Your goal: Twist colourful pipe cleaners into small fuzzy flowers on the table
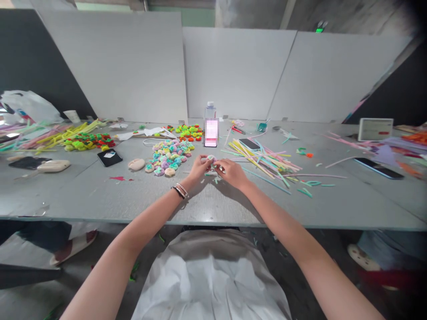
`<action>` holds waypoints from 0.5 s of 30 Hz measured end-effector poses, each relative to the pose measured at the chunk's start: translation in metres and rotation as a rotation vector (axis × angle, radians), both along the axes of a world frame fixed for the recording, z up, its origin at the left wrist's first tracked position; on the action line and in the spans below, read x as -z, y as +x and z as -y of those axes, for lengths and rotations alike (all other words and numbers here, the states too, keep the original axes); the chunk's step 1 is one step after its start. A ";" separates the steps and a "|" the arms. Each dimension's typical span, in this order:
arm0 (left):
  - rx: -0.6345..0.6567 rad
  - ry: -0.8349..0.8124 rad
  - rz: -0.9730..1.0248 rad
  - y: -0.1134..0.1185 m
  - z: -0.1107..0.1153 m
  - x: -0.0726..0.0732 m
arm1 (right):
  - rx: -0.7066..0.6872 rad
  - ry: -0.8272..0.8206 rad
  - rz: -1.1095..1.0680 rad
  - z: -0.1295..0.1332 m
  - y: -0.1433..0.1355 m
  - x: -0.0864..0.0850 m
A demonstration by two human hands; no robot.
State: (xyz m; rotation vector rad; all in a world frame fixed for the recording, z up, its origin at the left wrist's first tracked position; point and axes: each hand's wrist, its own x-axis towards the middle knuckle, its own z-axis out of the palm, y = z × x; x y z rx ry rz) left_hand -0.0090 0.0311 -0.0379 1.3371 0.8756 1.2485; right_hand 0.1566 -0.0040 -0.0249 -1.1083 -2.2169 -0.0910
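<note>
Both my hands meet over the middle of the grey table (213,209). My left hand (200,167) pinches a small pastel pipe-cleaner flower (211,158). From the other side, my right hand (231,170) has its fingers closed at the flower's edge; exactly what they grip there is too small to see. Short green pipe-cleaner scraps (216,180) lie just below my fingers. To the left is a heap of pastel pipe-cleaner flowers (170,155). Long pastel pipe cleaners (267,160) are spread in a loose bundle to the right.
A phone with a lit screen (211,133) stands upright before a bottle (210,109). Other phones lie at left (110,157), behind the bundle (249,143) and at right (378,168). Red and green pieces (89,141) form a pile leftward. White panels (233,73) wall the back.
</note>
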 end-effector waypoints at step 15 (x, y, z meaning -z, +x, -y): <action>0.057 0.102 -0.112 0.001 0.008 -0.007 | 0.040 0.031 -0.192 -0.001 0.003 -0.004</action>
